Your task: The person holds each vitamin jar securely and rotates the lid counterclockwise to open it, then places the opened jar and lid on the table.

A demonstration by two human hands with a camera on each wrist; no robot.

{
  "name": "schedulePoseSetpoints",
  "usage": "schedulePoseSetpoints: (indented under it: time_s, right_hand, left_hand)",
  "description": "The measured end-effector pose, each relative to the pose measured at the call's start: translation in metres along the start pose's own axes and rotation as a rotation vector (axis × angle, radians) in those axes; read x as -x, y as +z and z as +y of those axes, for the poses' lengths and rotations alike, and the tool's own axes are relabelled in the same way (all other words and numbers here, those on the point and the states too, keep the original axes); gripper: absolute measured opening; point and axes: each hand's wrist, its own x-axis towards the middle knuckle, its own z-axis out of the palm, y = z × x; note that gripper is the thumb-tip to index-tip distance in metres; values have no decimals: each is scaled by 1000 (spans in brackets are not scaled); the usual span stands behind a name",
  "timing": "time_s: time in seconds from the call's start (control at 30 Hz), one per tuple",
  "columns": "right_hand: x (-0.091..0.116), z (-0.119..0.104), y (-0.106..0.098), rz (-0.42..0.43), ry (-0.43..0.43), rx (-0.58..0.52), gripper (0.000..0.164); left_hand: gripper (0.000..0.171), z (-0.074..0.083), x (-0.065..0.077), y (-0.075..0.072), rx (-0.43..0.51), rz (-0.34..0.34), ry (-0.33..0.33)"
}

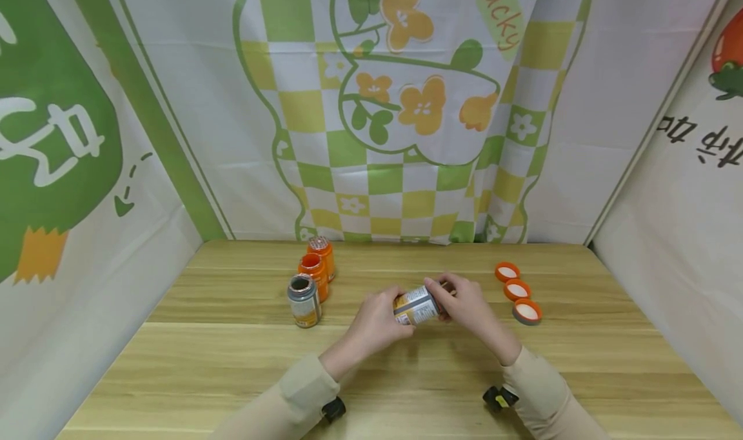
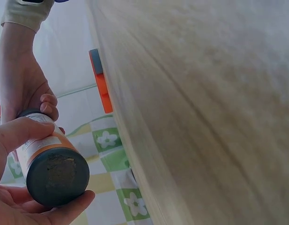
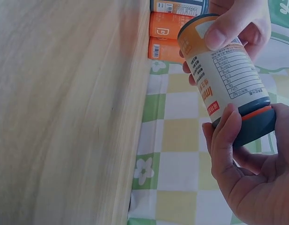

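Note:
Above the middle of the table, both hands hold one supplement bottle (image 1: 416, 306) with a white and orange label and a grey base, tilted on its side. My left hand (image 1: 376, 320) grips the body near the base, its thumb lying along the label. At the other end, the fingers of my right hand (image 1: 466, 306) curl round the dark grey cap (image 3: 255, 130). A thin orange band shows between cap and bottle in the right wrist view. The flat bottom (image 2: 57, 177) of the bottle faces the left wrist camera.
Left of the hands stand three uncapped bottles in a row: a grey one (image 1: 306, 308) in front, then an orange one (image 1: 317, 282) and another orange one (image 1: 326, 259). On the right lie three caps (image 1: 517, 290), insides up. A patterned curtain (image 1: 377, 188) hangs behind the table (image 1: 232, 350).

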Motion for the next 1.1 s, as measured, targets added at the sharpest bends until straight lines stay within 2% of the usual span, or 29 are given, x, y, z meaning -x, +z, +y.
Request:
schedulePoseSetpoints:
  time_s: [0.37,0.53,0.63,0.8,1.1]
  right_hand:
    - [4,-4,1,28,63,-30,41]
    - [6,-5,4,37,93,-44,46]
    - [7,-7,4,43,86,-47,45]
    - [7,-8,4,46,54,-26,44]
    - [9,-10,6,88,-10,13,39]
  left_hand:
    - [51,2,0,3,-26,11,32]
    - [48,4,2,3,-108,42,70]
    - [46,5,3,2,-168,71,99]
    - [46,6,5,0,-211,96,129]
    - [47,3,2,-2,-318,135,222]
